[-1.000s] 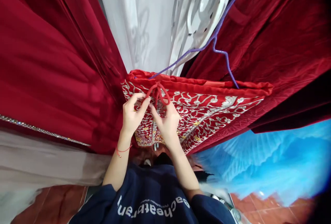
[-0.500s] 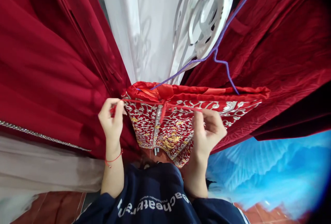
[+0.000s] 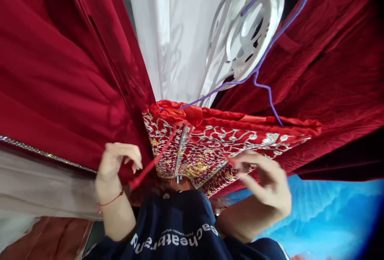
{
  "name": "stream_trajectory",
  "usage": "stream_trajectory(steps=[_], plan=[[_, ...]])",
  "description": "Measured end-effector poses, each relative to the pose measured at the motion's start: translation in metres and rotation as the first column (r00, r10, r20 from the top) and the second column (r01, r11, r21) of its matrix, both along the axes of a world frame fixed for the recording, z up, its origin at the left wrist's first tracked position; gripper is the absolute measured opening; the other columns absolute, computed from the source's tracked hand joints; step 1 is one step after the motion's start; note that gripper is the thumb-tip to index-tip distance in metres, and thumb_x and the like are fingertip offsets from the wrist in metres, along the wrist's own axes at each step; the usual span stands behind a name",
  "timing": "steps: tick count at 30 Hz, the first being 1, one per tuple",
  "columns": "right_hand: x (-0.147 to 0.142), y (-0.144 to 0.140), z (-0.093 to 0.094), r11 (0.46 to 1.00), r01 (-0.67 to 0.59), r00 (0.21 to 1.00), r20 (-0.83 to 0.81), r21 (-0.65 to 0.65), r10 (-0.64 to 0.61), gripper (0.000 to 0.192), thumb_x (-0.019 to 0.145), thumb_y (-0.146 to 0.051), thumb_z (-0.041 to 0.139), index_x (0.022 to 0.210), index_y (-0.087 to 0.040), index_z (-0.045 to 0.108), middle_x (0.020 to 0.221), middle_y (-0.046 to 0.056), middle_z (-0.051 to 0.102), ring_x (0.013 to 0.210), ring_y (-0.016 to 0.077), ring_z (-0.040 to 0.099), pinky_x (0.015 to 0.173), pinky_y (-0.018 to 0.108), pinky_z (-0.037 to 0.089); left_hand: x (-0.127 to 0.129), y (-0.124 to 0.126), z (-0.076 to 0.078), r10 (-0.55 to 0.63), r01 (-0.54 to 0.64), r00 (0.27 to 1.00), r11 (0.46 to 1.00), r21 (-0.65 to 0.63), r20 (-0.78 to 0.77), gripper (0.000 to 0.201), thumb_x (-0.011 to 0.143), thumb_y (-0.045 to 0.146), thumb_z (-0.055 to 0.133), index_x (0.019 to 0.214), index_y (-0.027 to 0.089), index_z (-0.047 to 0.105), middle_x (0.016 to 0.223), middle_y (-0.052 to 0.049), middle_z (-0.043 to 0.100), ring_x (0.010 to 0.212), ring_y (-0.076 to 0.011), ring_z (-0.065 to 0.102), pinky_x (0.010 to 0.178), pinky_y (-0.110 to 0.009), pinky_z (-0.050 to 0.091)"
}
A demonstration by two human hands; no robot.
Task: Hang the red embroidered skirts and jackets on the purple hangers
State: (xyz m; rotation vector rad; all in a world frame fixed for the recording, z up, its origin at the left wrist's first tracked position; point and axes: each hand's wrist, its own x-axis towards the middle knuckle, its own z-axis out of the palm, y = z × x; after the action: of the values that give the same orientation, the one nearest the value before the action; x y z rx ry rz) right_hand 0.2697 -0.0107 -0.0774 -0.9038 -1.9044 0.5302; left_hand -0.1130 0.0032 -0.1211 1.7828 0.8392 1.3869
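Red cord (image 3: pixel 153 163) runs slack from the waistband of an embroidered red garment (image 3: pixel 210 148), slanting down to the left hand (image 3: pixel 115 168). That garment, worked in silver and gold scrollwork, hangs on a purple wire hanger (image 3: pixel 264 58) directly above and between the two hands.

The left hand is raised with the wrist bent back, its palm turned toward the cloth and the fingers loosely curled and spread. The cord's lower end lies just beside the fingertips, and whether they pinch it cannot be told. A thin red thread bracelet (image 3: pixel 111 201) circles that wrist.

The right hand (image 3: pixel 267 186) is blurred, reaching in from the right with the forearm low. Its fingers are stretched toward the garment's lower edge, drawn near one another at the tips, where a short red end seems to sit between them. Both hands are well apart.

White mirrored lettering crosses the navy shirt (image 3: pixel 177 236) below the hands and cannot be read surely.

Plain red fabric (image 3: pixel 54 80) hangs left of the left hand, white drapery (image 3: pixel 180 36) above, and blue ruffled fabric (image 3: pixel 330 212) lies right of the right hand.
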Motion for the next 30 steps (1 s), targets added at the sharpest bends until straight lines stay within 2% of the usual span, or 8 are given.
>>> stream_trajectory(steps=[1, 3, 7, 11, 17, 23, 27, 30], plan=[[-0.012, 0.001, 0.005, 0.984, -0.175, 0.978, 0.105, -0.039, 0.178, 0.023, 0.086, -0.025, 0.072, 0.109, -0.024, 0.069, 0.082, 0.002, 0.071, 0.069, 0.0153, 0.066, 0.061, 0.030, 0.055, 0.012, 0.002, 0.004, -0.101, 0.095, 0.993, 0.992, -0.088, -0.060, 0.062, 0.100, 0.053, 0.035, 0.068, 0.018, 0.074, 0.053, -0.006, 0.062, 0.045, -0.0147, 0.056, 0.045, -0.027, 0.040], [-0.041, 0.008, 0.012, 0.965, -0.262, 0.950, 0.175, -0.003, 0.259, 0.022, 0.088, -0.023, 0.071, 0.109, -0.019, 0.068, 0.083, 0.002, 0.072, 0.071, 0.0129, 0.066, 0.066, 0.026, 0.055, 0.041, 0.010, 0.015, 0.005, -0.015, 0.997, 0.992, -0.122, -0.082, 0.044, 0.100, 0.042, 0.046, 0.078, 0.017, 0.075, 0.060, -0.004, 0.066, 0.048, -0.0117, 0.057, 0.049, -0.024, 0.043], [-0.090, 0.030, 0.013, 0.921, 0.127, 0.973, 0.132, 0.369, -0.187, 0.027, 0.093, -0.013, 0.058, 0.118, -0.017, 0.067, 0.078, 0.000, 0.067, 0.063, 0.0095, 0.058, 0.063, 0.024, 0.046, 0.093, 0.032, 0.036, 0.427, -0.427, 0.904, 0.904, -0.032, 0.017, 0.024, 0.091, 0.041, 0.065, 0.087, 0.018, 0.072, 0.075, -0.002, 0.069, 0.056, -0.0085, 0.056, 0.052, -0.019, 0.043], [-0.106, 0.047, 0.012, 0.818, 0.209, 0.856, 0.304, 0.536, -0.418, 0.029, 0.098, -0.016, 0.051, 0.123, -0.016, 0.068, 0.068, -0.002, 0.059, 0.055, 0.0093, 0.047, 0.054, 0.025, 0.034, 0.118, 0.039, 0.052, 0.453, -0.440, 0.887, 0.888, -0.135, 0.091, 0.043, 0.090, 0.048, 0.063, 0.060, 0.017, 0.061, 0.048, 0.004, 0.051, 0.042, -0.0061, 0.043, 0.042, -0.019, 0.033], [-0.099, 0.047, 0.008, 0.745, 0.084, 0.892, 0.283, 0.662, -0.352, 0.018, 0.094, -0.013, 0.056, 0.101, -0.018, 0.072, 0.062, -0.004, 0.047, 0.056, 0.0101, 0.035, 0.055, 0.026, 0.029, 0.123, 0.036, 0.047, 0.349, -0.326, 0.934, 0.919, -0.221, 0.072, 0.045, 0.079, 0.045, 0.074, 0.051, 0.017, 0.054, 0.048, 0.003, 0.051, 0.046, -0.0079, 0.045, 0.045, -0.021, 0.035], [-0.084, 0.045, 0.000, 0.809, 0.050, 0.931, 0.265, 0.586, -0.249, 0.016, 0.083, -0.017, 0.051, 0.082, -0.018, 0.067, 0.088, 0.006, 0.053, 0.075, 0.0155, 0.048, 0.064, 0.029, 0.039, 0.113, 0.036, 0.033, 0.326, -0.312, 0.945, 0.925, -0.217, 0.032, 0.022, 0.077, 0.035, 0.073, 0.066, 0.016, 0.067, 0.060, -0.001, 0.063, 0.056, -0.0125, 0.055, 0.052, -0.023, 0.042], [-0.052, 0.037, -0.007, 0.824, 0.106, 0.967, 0.136, 0.557, -0.217, 0.016, 0.081, -0.022, 0.053, 0.068, -0.017, 0.059, 0.099, 0.008, 0.056, 0.081, 0.0172, 0.055, 0.066, 0.031, 0.043, 0.104, 0.032, 0.030, 0.504, -0.511, 0.857, 0.858, -0.049, -0.109, 0.013, 0.073, 0.023, 0.070, 0.064, 0.017, 0.064, 0.056, 0.004, 0.055, 0.047, -0.0066, 0.041, 0.047, -0.021, 0.033], [-0.016, 0.029, -0.017, 0.807, 0.272, 0.941, 0.031, 0.524, -0.337, 0.025, 0.087, -0.021, 0.050, 0.062, -0.018, 0.056, 0.086, 0.004, 0.058, 0.067, 0.0120, 0.053, 0.058, 0.026, 0.039, 0.092, 0.026, 0.027, 0.671, -0.652, 0.728, 0.742, 0.158, -0.143, 0.007, 0.072, 0.014, 0.066, 0.066, 0.017, 0.065, 0.062, 0.005, 0.052, 0.051, -0.0056, 0.039, 0.048, -0.021, 0.031]])
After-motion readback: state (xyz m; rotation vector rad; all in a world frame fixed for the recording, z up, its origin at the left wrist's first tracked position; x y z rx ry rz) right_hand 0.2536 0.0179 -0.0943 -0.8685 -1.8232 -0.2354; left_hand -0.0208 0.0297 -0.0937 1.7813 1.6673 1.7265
